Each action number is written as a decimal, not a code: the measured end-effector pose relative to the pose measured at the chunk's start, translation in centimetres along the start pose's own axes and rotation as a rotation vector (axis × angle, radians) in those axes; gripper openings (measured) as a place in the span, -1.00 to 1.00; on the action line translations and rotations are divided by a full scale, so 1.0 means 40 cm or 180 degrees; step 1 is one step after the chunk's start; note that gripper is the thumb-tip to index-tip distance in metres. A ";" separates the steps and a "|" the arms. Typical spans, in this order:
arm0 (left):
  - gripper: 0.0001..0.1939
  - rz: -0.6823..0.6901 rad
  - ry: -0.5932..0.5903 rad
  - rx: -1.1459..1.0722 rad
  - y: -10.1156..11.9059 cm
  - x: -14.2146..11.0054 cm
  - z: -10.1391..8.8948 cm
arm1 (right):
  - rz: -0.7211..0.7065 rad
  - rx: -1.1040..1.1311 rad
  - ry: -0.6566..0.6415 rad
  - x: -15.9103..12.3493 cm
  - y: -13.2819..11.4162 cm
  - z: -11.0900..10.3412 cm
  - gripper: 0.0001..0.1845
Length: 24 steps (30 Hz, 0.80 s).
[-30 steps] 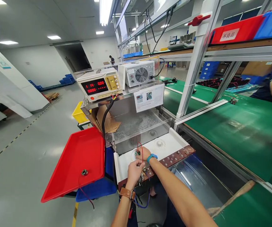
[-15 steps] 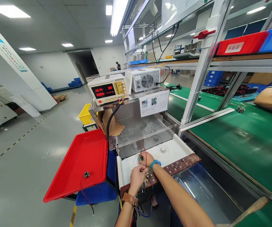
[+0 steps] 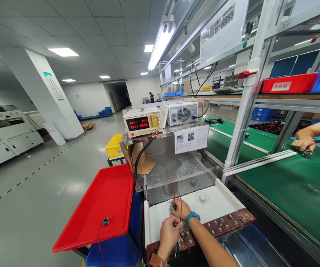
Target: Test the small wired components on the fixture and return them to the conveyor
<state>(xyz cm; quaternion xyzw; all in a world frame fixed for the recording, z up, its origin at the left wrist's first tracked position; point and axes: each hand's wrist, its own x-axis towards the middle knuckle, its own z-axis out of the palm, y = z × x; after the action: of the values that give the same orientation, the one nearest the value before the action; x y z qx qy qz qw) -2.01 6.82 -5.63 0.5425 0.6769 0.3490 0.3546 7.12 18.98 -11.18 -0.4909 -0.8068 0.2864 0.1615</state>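
Note:
My right hand (image 3: 180,208), with a blue watch on the wrist, rests on the white fixture tray (image 3: 227,202) and pinches a small round circuit board (image 3: 172,206) with a red wire looping up from it. My left hand (image 3: 169,231) is closed in a pinch just in front, holding wires against the brown terminal strip (image 3: 227,222) with its row of metal contacts. Behind the tray a power supply (image 3: 142,121) shows red digits on its display.
A red tray (image 3: 101,207) at the left holds one small round board (image 3: 105,221) with a wire. A clear box (image 3: 180,172) stands behind the white tray. At the right runs a green conveyor bench (image 3: 282,178), where another person's hand (image 3: 303,144) handles a part.
The view has tilted upward, so hands and tray sit lower in frame. Both hands keep their grip. The supply's display digits have changed. The other person's hand has come onto the green bench.

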 end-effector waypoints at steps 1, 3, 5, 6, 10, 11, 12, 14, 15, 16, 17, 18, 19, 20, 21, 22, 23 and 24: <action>-0.82 -0.0006 0.0013 0.0001 -0.001 0.000 0.000 | 0.0007 0.0001 0.0000 0.000 0.000 0.000 -0.60; -0.82 -0.0016 0.0036 0.0001 -0.001 0.000 0.002 | 0.0013 0.0027 -0.0021 0.000 0.000 -0.002 -0.59; -0.81 -0.0018 0.0031 0.0007 -0.001 0.002 0.002 | 0.0014 0.0057 -0.0033 0.002 -0.001 -0.004 -0.56; -0.80 0.0007 0.0029 -0.0001 -0.001 0.003 0.002 | 0.0023 0.0062 -0.0036 0.004 -0.003 -0.006 -0.55; -0.67 0.0369 0.0177 -0.0468 -0.004 0.006 -0.004 | 0.0058 0.0126 -0.0014 0.006 -0.026 -0.009 -0.65; -0.59 0.0445 0.0252 -0.0643 -0.006 0.007 -0.006 | 0.0029 0.0239 0.0127 0.004 -0.034 -0.013 -0.68; -0.51 0.0480 0.0323 -0.0787 -0.009 0.010 -0.008 | -0.0009 0.0398 0.0379 0.002 -0.040 -0.021 -0.70; -0.37 0.0422 0.0390 -0.0954 -0.013 0.019 -0.012 | -0.0006 0.0764 0.1110 -0.006 -0.043 -0.055 -0.72; -0.32 0.0357 0.0385 -0.1021 -0.015 0.025 -0.013 | 0.0058 0.0930 0.1493 -0.014 -0.038 -0.085 -0.74; -0.28 0.0274 0.0348 -0.1104 -0.015 0.031 -0.013 | 0.0155 0.1059 0.1823 -0.029 -0.026 -0.124 -0.75; -0.25 0.0190 0.0306 -0.1199 -0.014 0.036 -0.012 | 0.0264 0.1142 0.2089 -0.050 -0.009 -0.174 -0.76; -0.23 0.0120 0.0254 -0.1324 -0.013 0.041 -0.011 | 0.0348 0.1174 0.2285 -0.080 0.013 -0.231 -0.76; -0.20 0.0073 0.0209 -0.1465 -0.012 0.044 -0.011 | 0.0400 0.1153 0.2442 -0.115 0.041 -0.297 -0.76; -0.17 0.0037 0.0178 -0.1606 -0.010 0.048 -0.011 | 0.0432 0.1084 0.2579 -0.156 0.074 -0.369 -0.75; -0.14 -0.0022 0.0119 -0.1723 -0.010 0.052 -0.011 | 0.0482 0.0982 0.2715 -0.200 0.112 -0.444 -0.75; -0.11 -0.0113 0.0033 -0.1799 -0.011 0.056 -0.012 | 0.0583 0.0874 0.2888 -0.244 0.154 -0.521 -0.74; -0.08 -0.0233 -0.0070 -0.1819 -0.013 0.061 -0.013 | 0.0731 0.0802 0.3082 -0.288 0.200 -0.597 -0.74; -0.05 -0.0367 -0.0176 -0.1791 -0.016 0.066 -0.013 | 0.0939 0.0806 0.3259 -0.330 0.249 -0.670 -0.73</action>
<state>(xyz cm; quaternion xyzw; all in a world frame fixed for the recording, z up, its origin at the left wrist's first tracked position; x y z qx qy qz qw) -3.19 9.28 -6.20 0.3928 0.5732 0.4874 0.5287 34.76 18.98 3.91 -0.6522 -0.5069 0.1253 0.5495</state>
